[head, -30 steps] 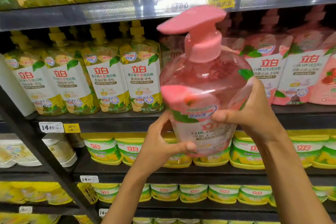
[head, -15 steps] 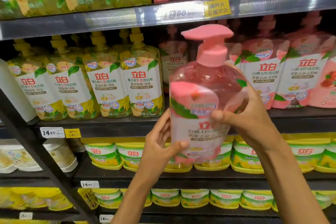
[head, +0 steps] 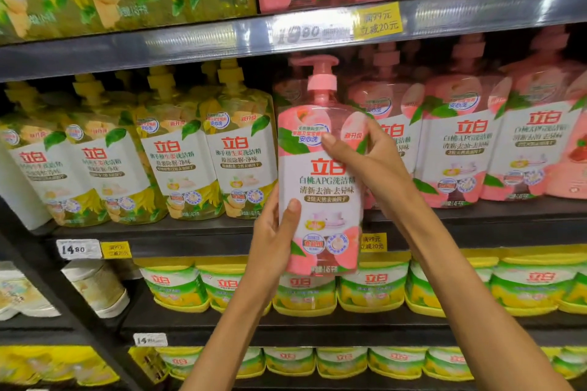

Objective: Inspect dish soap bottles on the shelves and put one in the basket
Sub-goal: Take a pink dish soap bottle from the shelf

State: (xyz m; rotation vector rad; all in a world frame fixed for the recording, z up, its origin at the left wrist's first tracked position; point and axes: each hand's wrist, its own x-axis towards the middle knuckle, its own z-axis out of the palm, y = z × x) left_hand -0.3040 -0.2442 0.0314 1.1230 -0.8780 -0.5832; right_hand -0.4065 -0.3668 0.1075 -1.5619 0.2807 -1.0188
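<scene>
Pink dish soap bottle [head: 320, 174] held upright in mid-air, front label facing the camera, in front of the middle shelf [head: 190, 236] and covering part of its front edge. To the bottle's left on that shelf stands a row of yellow soap bottles [head: 178, 152], pumps up; to its right and behind it a row of matching pink bottles [head: 470, 143], one partly hidden by the held bottle and the right forearm. Above the bottle, the upper shelf rail carries a blurred white price strip and a yellow promo tag [head: 378, 20], with yellow and pink packs on top. Below the bottle sits a row of green-and-yellow tubs [head: 374, 289], and another such row lower still. Left of the bottle on the middle shelf edge is a white price tag [head: 77, 248] reading 14.80, next to a small yellow tag. Left hand [head: 273, 241] grips the bottle's lower left side, thumb laid across the label front, fingers behind and out of sight. Right hand [head: 368, 162] grips the upper right shoulder, thumb pressed on the front near the round badge, fingers curled round the back. Compared with a second ago, the bottle has swung from tilted with its pump toward the camera to upright, sits farther from the lens, and its label now reads square on.
</scene>
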